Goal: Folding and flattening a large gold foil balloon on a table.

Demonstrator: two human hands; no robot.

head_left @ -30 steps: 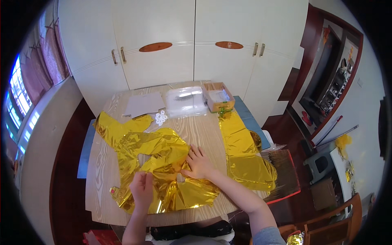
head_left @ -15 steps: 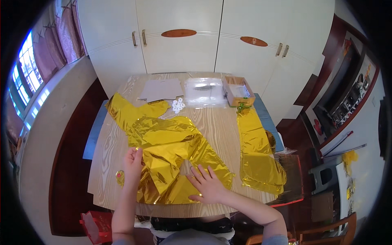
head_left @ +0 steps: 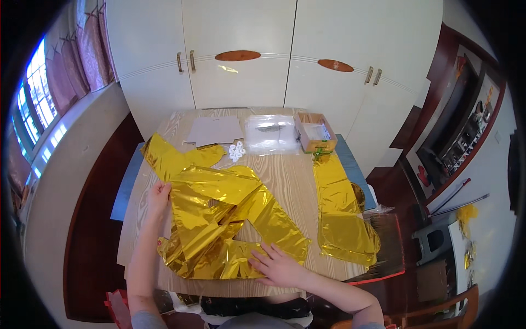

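A large flat, crinkled gold foil balloon [head_left: 213, 189] spreads over the left and middle of the table. At its left edge my left hand [head_left: 159, 196] is closed in a pinch on the foil. My right hand [head_left: 278, 267] lies flat, fingers spread, on the balloon's near right part. A gap in the foil shows bare wood between the two hands. A second flat gold foil balloon [head_left: 339, 211] lies along the table's right side, apart from both hands.
Along the back of the wood-grain table [head_left: 287, 189] are grey card sheets [head_left: 215, 130], a bunch of small white rings [head_left: 236, 151], clear plastic bags [head_left: 272, 134] and an open cardboard box [head_left: 316, 134]. White cabinets [head_left: 235, 82] stand behind. A wooden chair [head_left: 444, 310] is at lower right.
My left hand has moved up and left, drawing the foil's left edge outward. The near left foil now spreads wider. My right hand stays flat on the balloon. The view has shifted slightly.
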